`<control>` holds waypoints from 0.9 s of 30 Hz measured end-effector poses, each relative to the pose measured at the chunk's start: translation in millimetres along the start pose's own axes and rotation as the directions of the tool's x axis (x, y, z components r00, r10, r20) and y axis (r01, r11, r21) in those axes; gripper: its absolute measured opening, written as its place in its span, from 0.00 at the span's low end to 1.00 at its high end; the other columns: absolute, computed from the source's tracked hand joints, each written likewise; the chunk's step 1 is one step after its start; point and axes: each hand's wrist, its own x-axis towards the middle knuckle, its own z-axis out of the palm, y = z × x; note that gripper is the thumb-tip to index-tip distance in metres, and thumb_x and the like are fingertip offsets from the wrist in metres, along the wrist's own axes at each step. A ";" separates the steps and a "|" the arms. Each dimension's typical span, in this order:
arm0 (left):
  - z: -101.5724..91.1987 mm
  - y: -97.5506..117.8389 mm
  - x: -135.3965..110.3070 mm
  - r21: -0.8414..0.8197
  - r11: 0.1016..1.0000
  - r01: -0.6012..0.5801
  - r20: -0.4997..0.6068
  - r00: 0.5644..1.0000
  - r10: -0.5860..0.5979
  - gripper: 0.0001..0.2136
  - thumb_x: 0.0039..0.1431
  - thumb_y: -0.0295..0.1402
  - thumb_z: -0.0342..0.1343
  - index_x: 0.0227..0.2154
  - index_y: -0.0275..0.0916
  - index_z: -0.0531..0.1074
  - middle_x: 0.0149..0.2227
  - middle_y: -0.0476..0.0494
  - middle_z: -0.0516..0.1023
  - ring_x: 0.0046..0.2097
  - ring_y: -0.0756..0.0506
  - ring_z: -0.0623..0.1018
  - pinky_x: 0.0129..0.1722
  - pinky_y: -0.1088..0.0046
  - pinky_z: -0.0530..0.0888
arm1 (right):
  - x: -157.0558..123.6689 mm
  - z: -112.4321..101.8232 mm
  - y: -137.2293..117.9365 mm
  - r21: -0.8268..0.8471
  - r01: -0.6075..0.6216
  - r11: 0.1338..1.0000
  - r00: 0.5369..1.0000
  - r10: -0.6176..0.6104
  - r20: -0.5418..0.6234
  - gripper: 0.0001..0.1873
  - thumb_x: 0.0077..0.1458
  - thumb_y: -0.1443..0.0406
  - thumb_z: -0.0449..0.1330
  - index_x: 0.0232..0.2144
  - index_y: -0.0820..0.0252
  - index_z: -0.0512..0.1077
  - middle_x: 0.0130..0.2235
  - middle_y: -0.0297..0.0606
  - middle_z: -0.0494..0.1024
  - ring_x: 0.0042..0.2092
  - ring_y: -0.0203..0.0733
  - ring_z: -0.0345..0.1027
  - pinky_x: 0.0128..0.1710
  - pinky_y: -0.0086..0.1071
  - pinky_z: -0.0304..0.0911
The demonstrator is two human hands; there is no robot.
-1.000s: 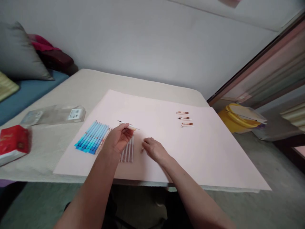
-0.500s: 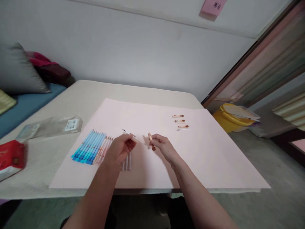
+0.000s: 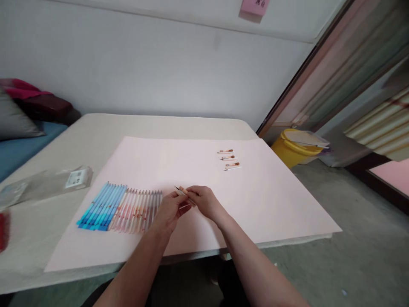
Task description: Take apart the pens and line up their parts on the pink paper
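Note:
Close together over the pink sheet (image 3: 271, 200), my two hands meet above the front middle of the table. My left hand (image 3: 171, 208) pinches a slim white pen refill (image 3: 179, 191) with a dark tip, which points up and left. Fingers of my right hand (image 3: 205, 201) close on a short tan piece (image 3: 183, 189), lying alongside the refill. Its lower part is hidden by the fingers. Just left of my left hand lies a row of blue pens (image 3: 102, 207) and pale pink and clear pens (image 3: 136, 211), side by side.
Three pairs of short brown-ended pieces (image 3: 232, 164) and white refills (image 3: 234, 168) lie at the right rear of the sheet. A clear plastic package (image 3: 57, 183) and a red packet (image 3: 3, 230) rest on the left. A yellow bucket (image 3: 286, 149) stands beyond the table's right edge.
My hands have come together, bringing the refill and the tan piece side by side. My view has shifted, with the scene moving left in the picture.

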 end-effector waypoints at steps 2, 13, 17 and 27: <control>0.3 -1.1 1.7 -0.018 1.000 -0.008 0.003 1.000 0.009 0.07 0.42 0.29 0.64 0.26 0.35 0.73 0.28 0.46 0.75 0.30 0.51 0.75 0.34 0.74 0.71 | -1.4 -1.7 -2.8 -0.019 0.017 1.000 1.000 -0.017 0.025 0.14 0.55 0.60 0.53 0.26 0.60 0.75 0.24 0.32 0.70 0.28 0.34 0.60 0.28 0.27 0.53; 2.6 -5.1 6.6 -0.002 0.993 -0.116 -0.049 0.992 0.116 0.11 0.40 0.32 0.67 0.28 0.33 0.75 0.30 0.43 0.76 0.32 0.51 0.75 0.37 0.74 0.73 | 2.9 -5.9 8.1 0.175 0.020 0.984 0.997 -0.034 0.075 0.09 0.43 0.70 0.53 0.25 0.60 0.74 0.22 0.29 0.64 0.28 0.33 0.56 0.29 0.26 0.52; 6.4 -3.7 9.3 0.028 0.993 -0.114 -0.002 0.993 0.114 0.08 0.42 0.29 0.66 0.27 0.32 0.76 0.28 0.43 0.76 0.30 0.51 0.75 0.35 0.74 0.73 | 6.3 -10.0 16.1 0.336 -0.050 0.940 0.989 0.000 0.147 0.09 0.43 0.69 0.55 0.27 0.62 0.75 0.22 0.30 0.67 0.27 0.33 0.58 0.30 0.28 0.55; 3.1 8.5 16.1 -0.023 0.997 -0.075 -0.023 0.997 0.075 0.04 0.45 0.20 0.61 0.25 0.32 0.73 0.26 0.46 0.73 0.28 0.53 0.74 0.31 0.78 0.74 | 10.5 -114.8 73.1 0.246 -0.270 0.931 0.954 0.225 0.196 0.13 0.35 0.67 0.62 0.29 0.64 0.76 0.23 0.32 0.71 0.27 0.35 0.65 0.32 0.30 0.62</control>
